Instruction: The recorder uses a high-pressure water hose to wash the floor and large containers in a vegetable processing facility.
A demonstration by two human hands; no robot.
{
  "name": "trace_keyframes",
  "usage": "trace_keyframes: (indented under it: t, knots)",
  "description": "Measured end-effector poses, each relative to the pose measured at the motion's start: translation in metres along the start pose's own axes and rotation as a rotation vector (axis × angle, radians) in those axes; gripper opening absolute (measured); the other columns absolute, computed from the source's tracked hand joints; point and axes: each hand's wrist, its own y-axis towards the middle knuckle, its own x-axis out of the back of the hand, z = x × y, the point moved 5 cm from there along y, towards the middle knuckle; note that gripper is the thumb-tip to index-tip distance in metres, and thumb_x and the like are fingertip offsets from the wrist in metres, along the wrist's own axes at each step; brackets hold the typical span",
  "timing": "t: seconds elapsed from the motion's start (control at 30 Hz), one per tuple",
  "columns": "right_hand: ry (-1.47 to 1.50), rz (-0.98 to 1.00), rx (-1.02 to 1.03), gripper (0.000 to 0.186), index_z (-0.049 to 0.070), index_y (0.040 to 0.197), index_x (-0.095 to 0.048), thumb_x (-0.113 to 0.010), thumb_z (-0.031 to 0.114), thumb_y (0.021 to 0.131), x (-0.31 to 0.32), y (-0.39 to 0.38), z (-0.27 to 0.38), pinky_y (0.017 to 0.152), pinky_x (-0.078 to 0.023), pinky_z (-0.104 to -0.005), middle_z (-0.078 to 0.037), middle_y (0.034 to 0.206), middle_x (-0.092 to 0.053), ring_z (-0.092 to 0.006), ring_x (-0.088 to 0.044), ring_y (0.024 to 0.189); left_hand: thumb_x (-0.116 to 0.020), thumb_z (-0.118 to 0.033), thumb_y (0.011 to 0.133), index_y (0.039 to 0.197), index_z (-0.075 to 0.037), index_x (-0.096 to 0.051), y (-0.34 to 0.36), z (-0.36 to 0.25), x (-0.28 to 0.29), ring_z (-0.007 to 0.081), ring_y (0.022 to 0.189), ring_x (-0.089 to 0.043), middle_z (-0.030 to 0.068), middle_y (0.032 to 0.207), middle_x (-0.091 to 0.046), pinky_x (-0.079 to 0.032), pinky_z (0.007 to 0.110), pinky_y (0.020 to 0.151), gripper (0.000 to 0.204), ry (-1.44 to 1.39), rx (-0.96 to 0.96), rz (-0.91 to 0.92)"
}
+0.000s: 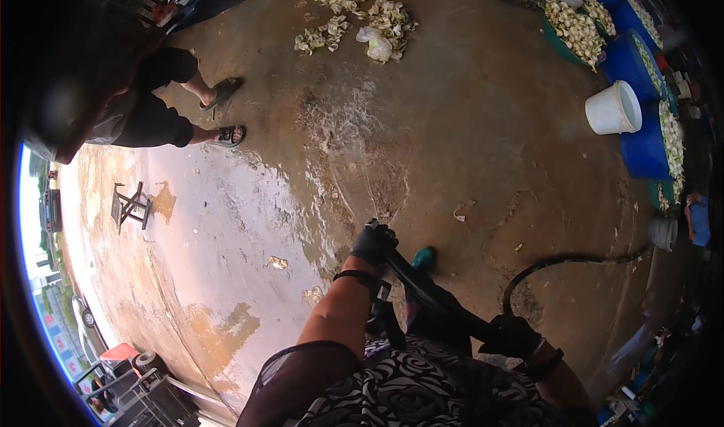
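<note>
A thick black hose (421, 285) runs slantwise across the front of my body. Near its outlet end, my left hand (375, 242) in a black glove is closed around it. My right hand (511, 337), also in a black glove, grips the hose lower down and to the right. From beyond my left hand a thin spray of water (354, 193) goes out onto the wet floor. The water splashes (343, 118) on the concrete ahead. Past my right hand, more hose curves away to the right. A green boot tip (424, 259) shows beside the hose.
Pale peelings or leaves (392, 19) lie heaped on the floor ahead with a clear plastic bag. At right stand blue tubs (632, 61) filled with pale produce and a white bucket (603, 112). Another person (162, 102) stands at left, near a small stool (130, 207).
</note>
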Motion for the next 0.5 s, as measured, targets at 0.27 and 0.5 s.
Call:
trace_keyframes:
  t: [0.27,0.5]
  knots:
    - [0.313,0.251,-0.21,0.045,0.006,0.093,-0.058,-0.074,0.036,0.063,-0.014,0.0,-0.026,0.065,-0.047,-0.0347,-0.01,0.082,-0.059,-0.0275,-0.059,0.073,-0.049,-0.024,0.082,0.075,-0.014,-0.043,-0.013,0.012,-0.009,0.0219,0.057,-0.046,0.0038,0.062,-0.041,-0.039,0.038,0.054,0.013,-0.002,0.012,-0.107]
    - [-0.058,0.22,-0.128,0.037,0.009,0.094,-0.058,-0.067,0.033,0.067,-0.007,-0.036,0.003,0.06,-0.049,-0.0369,-0.008,0.079,-0.058,-0.0234,-0.058,0.077,-0.046,-0.022,0.082,0.075,-0.016,-0.04,0.015,0.072,-0.048,0.0224,0.057,-0.044,0.0025,0.061,-0.038,-0.037,0.038,0.053,0.011,-0.056,0.193,0.104]
